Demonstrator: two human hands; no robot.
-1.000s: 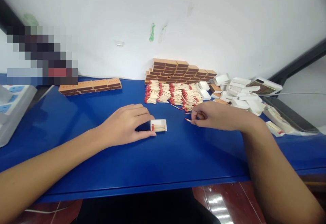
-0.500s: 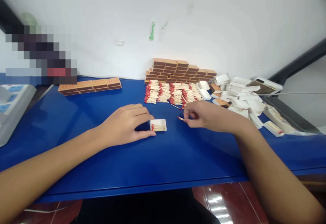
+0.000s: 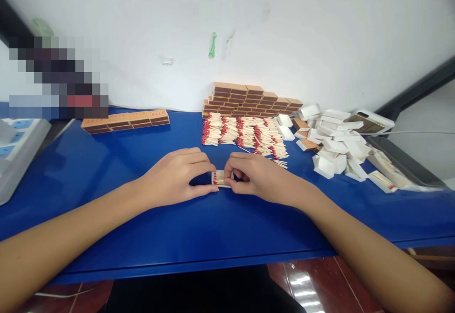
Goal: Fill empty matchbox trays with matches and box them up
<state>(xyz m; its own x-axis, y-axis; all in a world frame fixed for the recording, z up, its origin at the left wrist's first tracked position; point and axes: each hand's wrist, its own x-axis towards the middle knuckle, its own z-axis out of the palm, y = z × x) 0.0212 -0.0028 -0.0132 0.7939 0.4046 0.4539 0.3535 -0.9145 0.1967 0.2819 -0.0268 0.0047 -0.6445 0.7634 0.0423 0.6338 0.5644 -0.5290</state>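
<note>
A small white matchbox tray [image 3: 213, 178] lies on the blue table in front of me, with red-headed matches inside. Thumb and fingers of my left hand [image 3: 183, 173] grip its left end. Over the right end of the tray, my right hand [image 3: 250, 174] pinches matches [image 3: 221, 179] between thumb and fingertips; its fingers cover part of them. Just beyond the hands, loose matches [image 3: 245, 132] are laid out in several rows, heads mostly to the left.
Behind the matches stands a stepped stack of brown matchboxes [image 3: 245, 99]. A row of matchboxes [image 3: 128, 121] sits at the left. White trays [image 3: 334, 144] are heaped at the right, beside a phone [image 3: 369, 121] and a dark bin [image 3: 405, 161]. A power strip [image 3: 21, 151] is far left.
My right hand has moved left, from near the match rows to the tray, carrying a match. My left hand has stayed at the tray's left end.
</note>
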